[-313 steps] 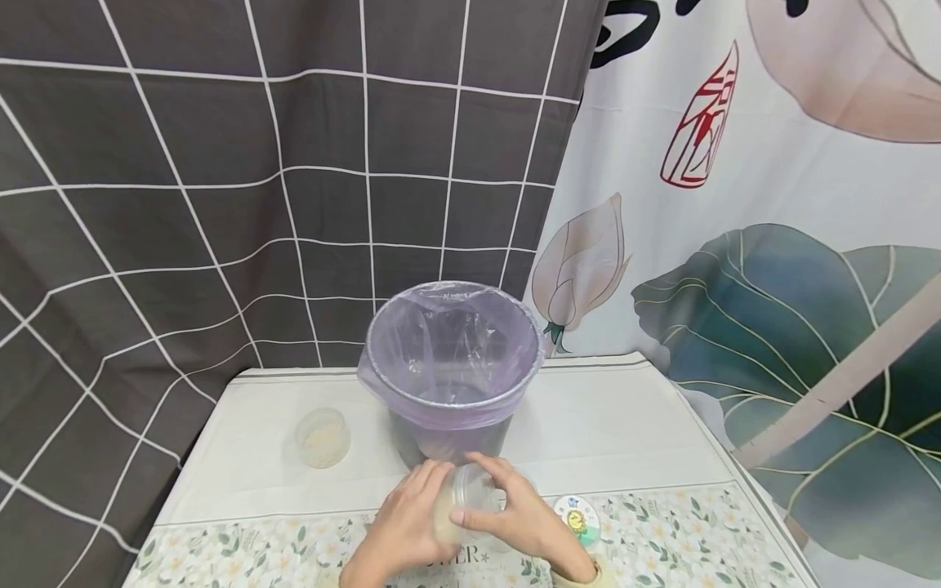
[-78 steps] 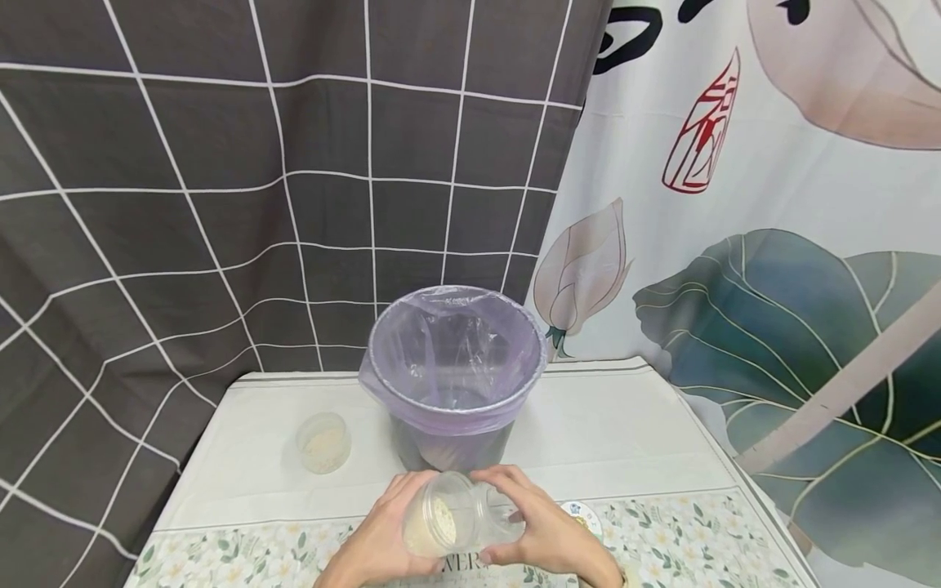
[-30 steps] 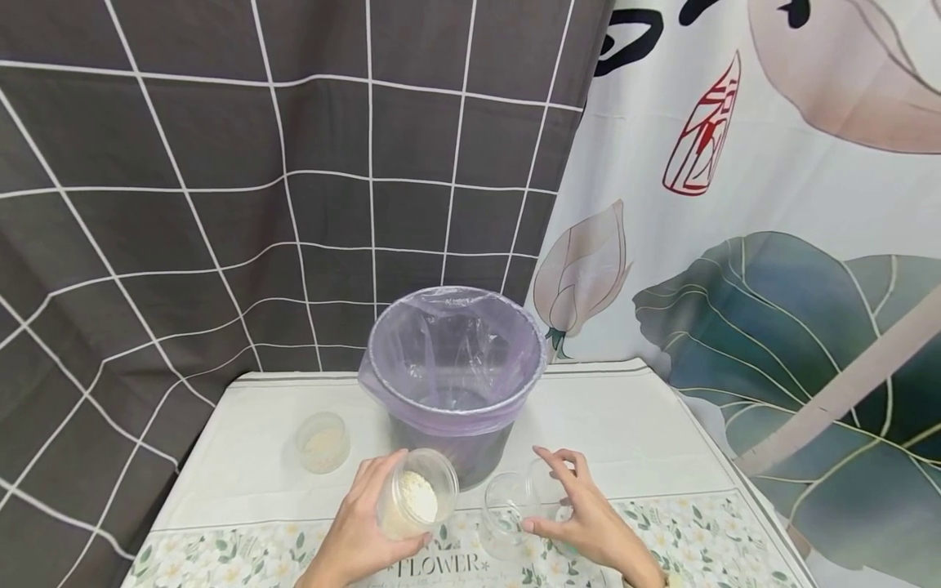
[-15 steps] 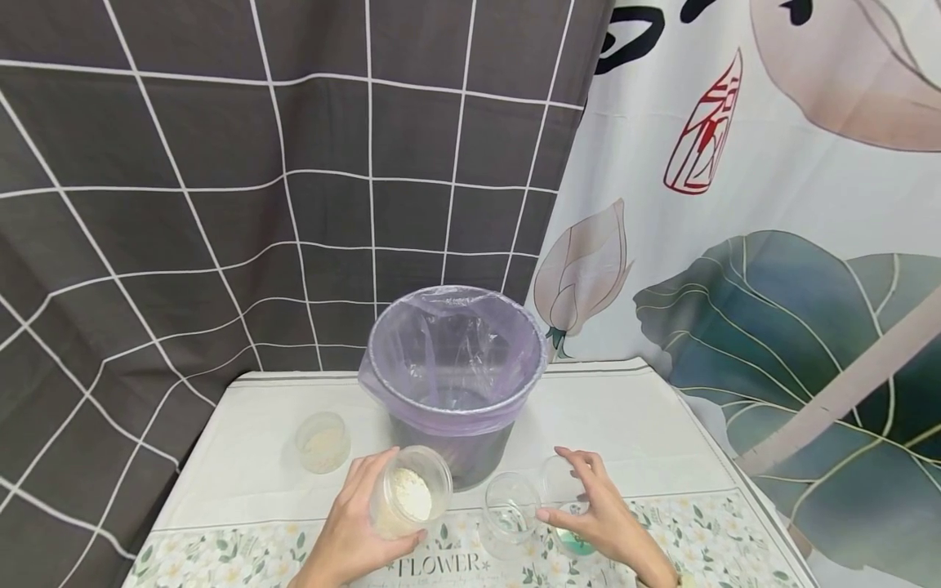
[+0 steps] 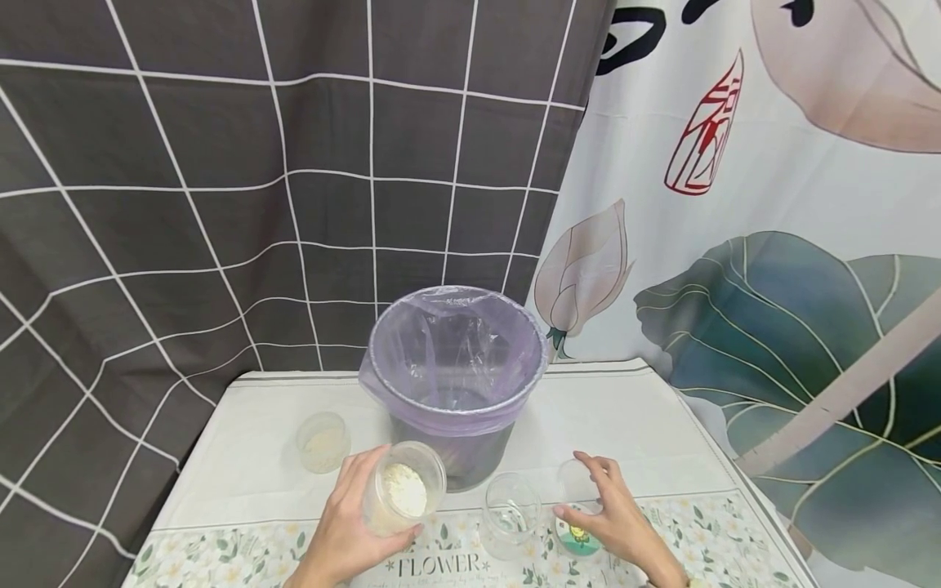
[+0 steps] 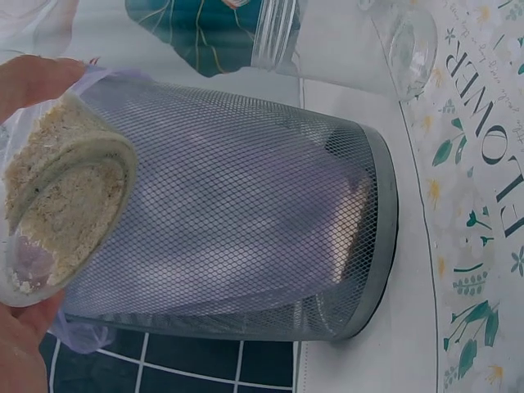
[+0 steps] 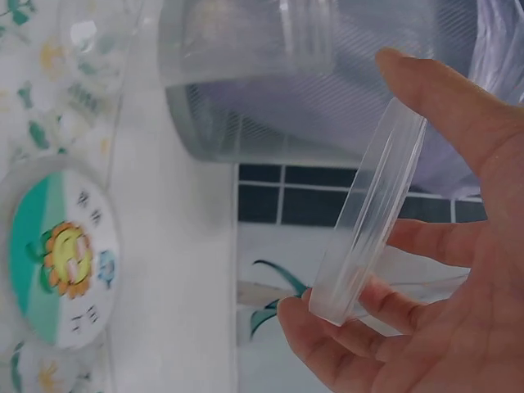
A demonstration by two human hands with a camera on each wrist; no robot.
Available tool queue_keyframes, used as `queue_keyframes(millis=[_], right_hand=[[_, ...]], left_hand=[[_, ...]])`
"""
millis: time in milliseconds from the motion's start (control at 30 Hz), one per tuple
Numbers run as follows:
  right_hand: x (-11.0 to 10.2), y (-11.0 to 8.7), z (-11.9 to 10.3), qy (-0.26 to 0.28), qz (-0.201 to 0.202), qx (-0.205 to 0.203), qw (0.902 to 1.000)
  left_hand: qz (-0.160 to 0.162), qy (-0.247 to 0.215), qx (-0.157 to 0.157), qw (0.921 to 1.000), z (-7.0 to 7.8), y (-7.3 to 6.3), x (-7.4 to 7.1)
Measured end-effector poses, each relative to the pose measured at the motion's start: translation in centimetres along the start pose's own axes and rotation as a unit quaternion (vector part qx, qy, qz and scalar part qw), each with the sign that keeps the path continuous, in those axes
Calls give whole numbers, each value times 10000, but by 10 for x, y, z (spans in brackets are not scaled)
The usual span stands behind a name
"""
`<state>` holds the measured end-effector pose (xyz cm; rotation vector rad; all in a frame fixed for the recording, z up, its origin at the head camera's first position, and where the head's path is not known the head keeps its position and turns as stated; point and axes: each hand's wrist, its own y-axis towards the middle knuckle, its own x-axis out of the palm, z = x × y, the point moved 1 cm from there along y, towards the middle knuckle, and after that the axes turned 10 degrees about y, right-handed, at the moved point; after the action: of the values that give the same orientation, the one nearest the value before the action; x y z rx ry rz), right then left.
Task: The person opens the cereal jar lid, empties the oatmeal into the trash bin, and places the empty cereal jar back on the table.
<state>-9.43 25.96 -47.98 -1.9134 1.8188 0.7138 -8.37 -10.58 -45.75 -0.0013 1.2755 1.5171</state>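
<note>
My left hand (image 5: 340, 527) grips a clear round plastic tub (image 5: 382, 506), tilted so its mouth faces up and right. Pale, crumbly grains (image 6: 74, 205) fill much of it. Off to the right, my right hand (image 5: 623, 527) holds a clear plastic lid (image 7: 372, 217) by its edge between thumb and fingers. Between the hands stands a clear jar (image 5: 512, 508) with nothing visible inside. A round green-and-white disc with a sunflower picture (image 7: 65, 258) lies on the cloth beneath my right hand.
A wire-mesh bin (image 6: 246, 213) lined with a purple bag (image 5: 456, 420) stands just behind the hands. Back left sits another clear tub (image 5: 323, 443) with pale contents. White floral cloth (image 5: 250, 490) covers the table; curtains (image 5: 220, 204) hang behind.
Earlier both hands were together at the tub. They have moved apart, the left keeping the tub, the right carrying the lid rightward. The jar and the sunflower disc have come into clearer view.
</note>
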Motion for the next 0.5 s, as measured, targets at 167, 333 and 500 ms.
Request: queue_keyframes(millis=[167, 333, 500], right_hand=[[0, 2, 13, -228, -34, 141, 9996], [1, 2, 25, -400, -143, 381, 9984], [3, 4, 38, -516, -132, 569, 9970]], left_hand=[[122, -99, 93, 9998, 0, 2, -1], [136, -96, 60, 9998, 0, 3, -2], [186, -97, 22, 9998, -1, 4, -3]])
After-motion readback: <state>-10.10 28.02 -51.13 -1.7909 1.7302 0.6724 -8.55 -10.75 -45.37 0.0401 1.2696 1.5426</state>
